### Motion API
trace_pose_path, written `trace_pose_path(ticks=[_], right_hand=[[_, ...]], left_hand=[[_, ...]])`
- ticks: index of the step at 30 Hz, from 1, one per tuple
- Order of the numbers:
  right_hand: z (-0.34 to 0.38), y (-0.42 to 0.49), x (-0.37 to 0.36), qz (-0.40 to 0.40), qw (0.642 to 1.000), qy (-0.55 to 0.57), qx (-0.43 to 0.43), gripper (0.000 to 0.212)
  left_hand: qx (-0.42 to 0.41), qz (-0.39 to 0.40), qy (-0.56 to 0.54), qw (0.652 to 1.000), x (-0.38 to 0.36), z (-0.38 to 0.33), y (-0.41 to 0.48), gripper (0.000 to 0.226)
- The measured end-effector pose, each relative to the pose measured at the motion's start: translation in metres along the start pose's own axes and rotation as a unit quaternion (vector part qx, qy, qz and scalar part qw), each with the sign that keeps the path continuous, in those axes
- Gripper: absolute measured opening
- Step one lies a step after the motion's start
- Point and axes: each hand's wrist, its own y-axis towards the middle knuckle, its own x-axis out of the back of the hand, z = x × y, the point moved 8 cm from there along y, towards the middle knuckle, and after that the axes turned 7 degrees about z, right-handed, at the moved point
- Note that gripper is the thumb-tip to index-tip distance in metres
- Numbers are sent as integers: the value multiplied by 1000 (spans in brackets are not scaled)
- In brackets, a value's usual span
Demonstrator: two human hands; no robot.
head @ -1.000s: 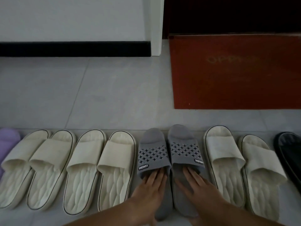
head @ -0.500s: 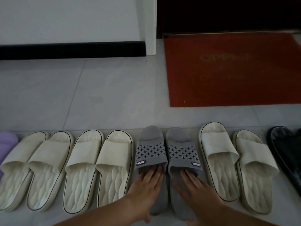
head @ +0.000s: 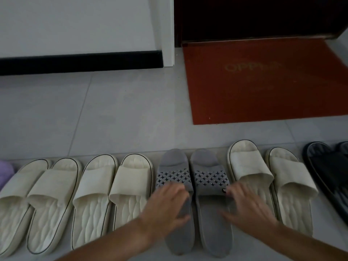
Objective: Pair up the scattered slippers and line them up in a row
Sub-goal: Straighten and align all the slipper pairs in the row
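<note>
I am finding little room in the row itself: the left grey slipper (head: 174,162) is lying just beside a cream slipper (head: 131,178), the right grey slipper (head: 205,162) just beside a second cream slipper (head: 250,166), and only a thin gap is running between the two grey ones. The left hand (head: 165,206) and right hand (head: 248,210), fingers spread flat, are lying over their middles. Beyond the toes the floor tiles (head: 122,113) are lying free up to the black skirting (head: 81,63) and the white door post (head: 168,31); the red mat (head: 263,87) is lying flat on the right. A purple slipper (head: 5,172) and a black slipper (head: 327,170) are closing the row's ends.
</note>
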Motion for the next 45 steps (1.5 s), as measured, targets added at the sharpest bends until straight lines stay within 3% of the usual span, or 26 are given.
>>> trace_pose_path(ticks=[2,4,6,8,12,15,26,28,30,32,34,38,40,42,45], right_hand=[[-20,10,3,39,996,12,-79,63],[-26,20,0,100,989,-35,-100,84],[-22,30,-5,144,980,-92,-97,94],[-21,36,-13,187,972,-71,-124,99],[-24,43,-24,219,967,46,-121,101],[-30,45,-21,198,971,52,-123,101],[-23,48,-35,243,962,35,-123,107],[-17,47,-33,275,954,-16,-118,115],[-7,49,-19,300,935,-146,-119,125],[17,59,0,298,915,-239,-127,133],[61,75,10,287,922,-241,-100,132],[183,109,-6,251,949,-173,83,108],[233,123,-24,239,950,-149,132,105],[269,138,-44,229,951,-148,144,106],[290,162,-70,238,955,-155,91,111]], left_hand=[[86,34,-4,996,7,32,14,82],[158,131,-3,979,-5,62,25,107],[177,203,-15,963,-18,76,33,115],[171,228,-47,957,-28,79,38,113],[167,220,-66,959,-32,82,39,106],[161,221,-68,960,-32,84,35,104],[149,239,-87,955,-32,77,39,111],[137,240,-88,957,-23,73,34,118],[118,225,-79,964,-8,73,23,124],[112,215,-57,969,10,89,0,125],[136,221,-27,965,31,124,-36,126],[239,257,41,935,65,224,-134,127],[286,283,64,913,71,270,-183,127],[321,308,67,893,67,308,-222,129],[338,309,45,888,55,343,-247,128]])
